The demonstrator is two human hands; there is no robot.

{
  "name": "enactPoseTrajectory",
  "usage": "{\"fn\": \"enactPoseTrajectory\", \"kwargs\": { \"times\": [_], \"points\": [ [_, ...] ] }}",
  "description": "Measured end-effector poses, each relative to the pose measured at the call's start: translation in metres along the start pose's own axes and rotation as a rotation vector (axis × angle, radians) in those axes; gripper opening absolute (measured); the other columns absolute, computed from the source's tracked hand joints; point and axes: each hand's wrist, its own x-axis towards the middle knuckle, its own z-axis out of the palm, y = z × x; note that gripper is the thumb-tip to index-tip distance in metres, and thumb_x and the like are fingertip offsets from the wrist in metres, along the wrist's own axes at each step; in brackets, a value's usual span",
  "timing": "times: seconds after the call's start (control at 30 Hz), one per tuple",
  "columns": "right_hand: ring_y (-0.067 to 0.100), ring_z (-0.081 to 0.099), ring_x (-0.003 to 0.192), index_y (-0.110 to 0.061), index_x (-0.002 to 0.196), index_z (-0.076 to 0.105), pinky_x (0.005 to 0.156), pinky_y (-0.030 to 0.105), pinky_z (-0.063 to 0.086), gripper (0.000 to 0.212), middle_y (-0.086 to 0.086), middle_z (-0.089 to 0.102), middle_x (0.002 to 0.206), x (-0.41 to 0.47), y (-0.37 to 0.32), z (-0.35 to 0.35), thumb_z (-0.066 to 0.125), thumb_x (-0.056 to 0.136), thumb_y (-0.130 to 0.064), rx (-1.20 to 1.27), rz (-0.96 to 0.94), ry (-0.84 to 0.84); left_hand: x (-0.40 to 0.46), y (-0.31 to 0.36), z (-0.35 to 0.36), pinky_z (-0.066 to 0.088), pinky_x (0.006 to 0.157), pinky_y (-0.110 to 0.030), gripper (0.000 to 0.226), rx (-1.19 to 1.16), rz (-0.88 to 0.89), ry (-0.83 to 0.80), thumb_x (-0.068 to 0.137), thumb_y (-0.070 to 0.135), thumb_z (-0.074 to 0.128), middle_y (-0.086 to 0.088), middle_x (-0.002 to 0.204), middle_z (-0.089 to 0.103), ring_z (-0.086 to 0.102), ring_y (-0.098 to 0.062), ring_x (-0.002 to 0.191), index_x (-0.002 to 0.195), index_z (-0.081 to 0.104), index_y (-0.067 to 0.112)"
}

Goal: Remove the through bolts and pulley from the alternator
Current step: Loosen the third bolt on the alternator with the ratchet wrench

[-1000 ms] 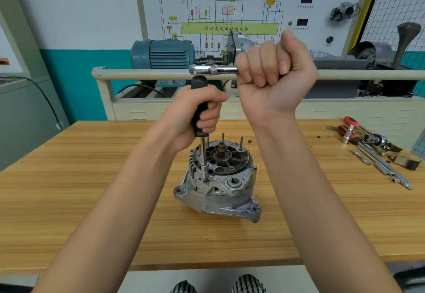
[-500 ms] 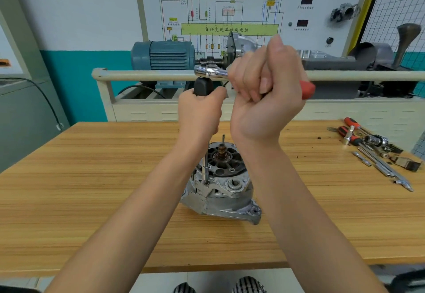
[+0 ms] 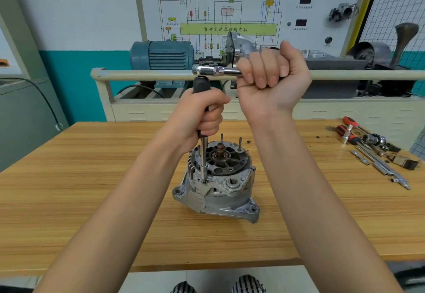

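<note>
My left hand (image 3: pixel 202 113) is wrapped tight round the black handle of the long steel driver extension (image 3: pixel 203 154), holding it upright. Its tip sits down in a through-bolt hole on the rim of the grey cast-aluminium alternator (image 3: pixel 218 182), which stands on end on the wooden bench (image 3: pixel 80 177) just below both my hands. My right hand (image 3: pixel 271 81) is fisted round the chrome ratchet wrench (image 3: pixel 213 70), whose head sits on top of that black handle, beside my left knuckles.

Progress, as I read it: this bolt is the one in hand, not yet out. Two thin studs (image 3: pixel 230 142) stand up beyond my left hand; whether they're loosened bolts I can't tell. The pulley is hidden, presumably underneath, so that job looks untouched. Spare red-handled tools and sockets (image 3: pixel 368 145) lie well off to my right.
</note>
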Motion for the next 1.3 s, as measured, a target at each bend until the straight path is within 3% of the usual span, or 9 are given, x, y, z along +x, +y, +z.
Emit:
{"fn": "enactPoseTrajectory", "kwargs": {
  "times": [0.1, 0.2, 0.3, 0.5, 0.6, 0.9, 1.0, 1.23, 1.3],
  "points": [
    [0.01, 0.02, 0.033, -0.017, 0.036, 0.033, 0.044, 0.026, 0.021, 0.06, -0.005, 0.025, 0.034, -0.013, 0.01, 0.007, 0.032, 0.095, -0.005, -0.262, -0.192, -0.112, 0.004, -0.007, 0.012, 0.018, 0.037, -0.017, 0.04, 0.107, 0.079, 0.37, 0.082, -0.001, 0.053, 0.005, 0.043, 0.025, 0.017, -0.011, 0.036, 0.057, 0.03, 0.019],
    [0.011, 0.023, 0.033, -0.02, 0.05, 0.038, 0.047, 0.03, 0.019, 0.04, -0.004, 0.028, 0.035, -0.024, 0.023, 0.014, 0.039, 0.086, -0.003, -0.407, -0.382, -0.211, 0.007, -0.01, 0.02, 0.02, 0.039, -0.018, 0.038, 0.141, 0.123, 0.501, 0.079, -0.001, 0.056, 0.0, 0.051, 0.023, 0.018, -0.013, 0.041, 0.059, 0.029, 0.018],
    [0.01, 0.023, 0.033, -0.02, 0.051, 0.038, 0.046, 0.03, 0.018, 0.037, -0.004, 0.028, 0.034, -0.027, 0.023, 0.014, 0.04, 0.083, -0.002, -0.41, -0.413, -0.246, 0.003, -0.009, 0.016, 0.019, 0.039, -0.018, 0.04, 0.144, 0.113, 0.393, 0.08, -0.003, 0.056, 0.006, 0.044, 0.025, 0.018, -0.011, 0.038, 0.057, 0.03, 0.019],
    [0.01, 0.02, 0.029, -0.016, 0.034, 0.033, 0.04, 0.021, 0.02, 0.049, -0.004, 0.023, 0.031, -0.003, -0.001, 0.007, 0.041, 0.082, -0.012, -0.05, 0.031, -0.07, -0.006, 0.004, -0.011, 0.016, 0.038, -0.02, 0.037, -0.074, 0.004, -0.191, 0.079, 0.009, 0.053, 0.007, 0.037, 0.028, 0.021, -0.007, 0.031, 0.047, 0.038, 0.019],
    [0.011, 0.022, 0.027, -0.016, 0.034, 0.031, 0.04, 0.02, 0.017, 0.05, -0.004, 0.023, 0.031, 0.004, -0.001, 0.002, 0.041, 0.084, -0.013, 0.093, 0.096, 0.003, -0.007, 0.004, -0.009, 0.017, 0.036, -0.016, 0.04, -0.123, -0.014, -0.225, 0.082, 0.007, 0.051, 0.008, 0.035, 0.027, 0.02, -0.005, 0.029, 0.046, 0.038, 0.019],
    [0.01, 0.022, 0.034, -0.019, 0.046, 0.037, 0.045, 0.029, 0.02, 0.046, -0.004, 0.029, 0.035, -0.026, 0.021, 0.013, 0.037, 0.089, -0.003, -0.346, -0.326, -0.23, 0.003, -0.011, 0.021, 0.018, 0.045, -0.025, 0.038, 0.133, 0.193, 0.557, 0.079, -0.002, 0.058, -0.002, 0.055, 0.025, 0.019, -0.016, 0.048, 0.06, 0.031, 0.018],
    [0.011, 0.023, 0.034, -0.019, 0.055, 0.04, 0.045, 0.031, 0.017, 0.034, -0.003, 0.029, 0.035, -0.031, 0.026, 0.016, 0.038, 0.085, -0.002, -0.436, -0.438, -0.272, 0.001, -0.009, 0.019, 0.018, 0.042, -0.02, 0.04, 0.128, 0.145, 0.478, 0.079, -0.003, 0.058, 0.002, 0.047, 0.025, 0.02, -0.012, 0.042, 0.058, 0.031, 0.019],
    [0.011, 0.019, 0.029, -0.016, 0.035, 0.032, 0.04, 0.021, 0.018, 0.053, -0.004, 0.022, 0.031, -0.002, 0.0, 0.005, 0.039, 0.087, -0.012, 0.006, 0.047, -0.03, -0.007, 0.002, -0.009, 0.021, 0.036, -0.016, 0.039, -0.024, 0.042, -0.166, 0.079, 0.007, 0.055, 0.007, 0.035, 0.029, 0.022, -0.006, 0.029, 0.045, 0.041, 0.018],
    [0.01, 0.021, 0.027, -0.016, 0.035, 0.031, 0.038, 0.02, 0.018, 0.057, -0.004, 0.022, 0.031, 0.004, -0.001, -0.001, 0.036, 0.092, -0.014, 0.085, 0.062, 0.015, -0.005, 0.004, -0.009, 0.017, 0.036, -0.016, 0.041, -0.023, 0.005, -0.189, 0.08, 0.009, 0.055, 0.007, 0.034, 0.028, 0.02, -0.006, 0.028, 0.043, 0.039, 0.019]
  ]
}}
